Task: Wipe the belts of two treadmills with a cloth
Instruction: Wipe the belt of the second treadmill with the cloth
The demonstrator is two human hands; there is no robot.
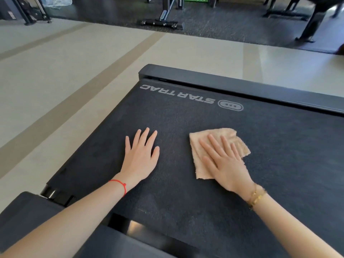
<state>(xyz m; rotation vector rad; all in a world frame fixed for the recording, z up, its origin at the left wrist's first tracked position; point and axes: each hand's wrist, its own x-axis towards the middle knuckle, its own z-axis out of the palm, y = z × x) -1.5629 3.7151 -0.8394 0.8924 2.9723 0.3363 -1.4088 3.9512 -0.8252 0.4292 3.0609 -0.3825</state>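
A: How many treadmills are in view?
B: One belt (186,136), black, with a white logo (176,94) near its far end. One side rail (242,86) beyond it.
A: And cloths?
B: One cloth (202,146), tan, lying flat on the belt under the right hand.
A: The hands?
B: Two. The left hand (140,155) lies palm down on the bare belt, fingers spread. The right hand (223,162) presses the cloth, fingers straight and slightly apart.

Fuzzy tan terry cloth (202,165) on matt, grainy black belt (186,127).
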